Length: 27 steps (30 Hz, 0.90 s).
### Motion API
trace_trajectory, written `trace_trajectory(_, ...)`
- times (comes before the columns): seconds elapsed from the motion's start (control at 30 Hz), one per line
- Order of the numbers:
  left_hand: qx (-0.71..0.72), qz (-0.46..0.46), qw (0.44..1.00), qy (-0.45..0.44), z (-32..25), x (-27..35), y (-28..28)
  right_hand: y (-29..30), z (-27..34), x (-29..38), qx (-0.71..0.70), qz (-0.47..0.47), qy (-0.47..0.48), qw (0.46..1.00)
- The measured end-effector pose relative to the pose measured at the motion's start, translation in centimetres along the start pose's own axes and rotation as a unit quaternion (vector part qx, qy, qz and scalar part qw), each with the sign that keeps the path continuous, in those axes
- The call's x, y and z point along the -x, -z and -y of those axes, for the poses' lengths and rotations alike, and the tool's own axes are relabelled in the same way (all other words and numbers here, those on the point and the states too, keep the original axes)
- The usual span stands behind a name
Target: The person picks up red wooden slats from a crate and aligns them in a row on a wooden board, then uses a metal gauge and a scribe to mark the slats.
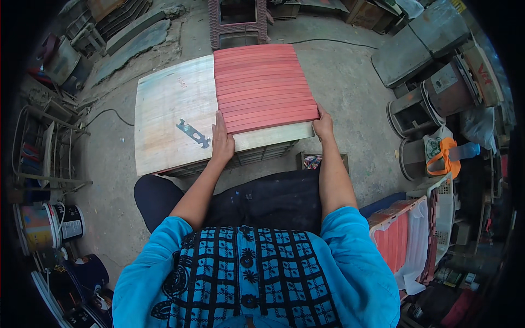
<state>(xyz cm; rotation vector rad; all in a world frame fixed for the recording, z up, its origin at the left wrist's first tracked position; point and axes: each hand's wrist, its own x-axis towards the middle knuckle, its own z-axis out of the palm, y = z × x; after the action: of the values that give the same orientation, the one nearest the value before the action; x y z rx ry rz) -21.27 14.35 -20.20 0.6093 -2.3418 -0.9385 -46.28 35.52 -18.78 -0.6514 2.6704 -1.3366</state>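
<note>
A row of several long red strips (262, 84), packed side by side, lies on a pale wooden board (176, 102). My left hand (222, 141) presses along the left ends of the nearest strips, fingers extended. At the opposite ends, my right hand (323, 122) curls around the near right corner of the row. Between them the two hands hold the strips from both sides. A flat metal multi-wrench (192, 133) with notched ends rests on the board, left of my left hand. Under the board shows a dark slatted crate (262, 157).
A small box (346, 160) with colourful contents sits on the floor by my right forearm. Right of me, a plastic basket (418, 205) holds more red strips. A woven-pattern plastic stool (238, 24) stands beyond the board; paint buckets (67, 221) are at left.
</note>
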Motion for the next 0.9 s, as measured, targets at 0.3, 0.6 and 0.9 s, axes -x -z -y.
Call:
trace_trajectory(0.3,-0.303,0.053,0.951,-0.021,-4.7,-6.0,-2.7,0.5,1.7,0.1,0.052,0.009,-0.025,0.998)
trace_trajectory(0.6,-0.186,0.234,0.932,-0.206,-9.7,-9.3,-10.3,-0.4,-0.5,-0.9,0.024,0.056,-0.030,0.998)
trace_trajectory(0.9,0.045,-0.150,0.987,0.026,-5.4,-1.0,-1.4,-0.5,-1.6,-1.4,-0.339,0.033,-0.132,0.931)
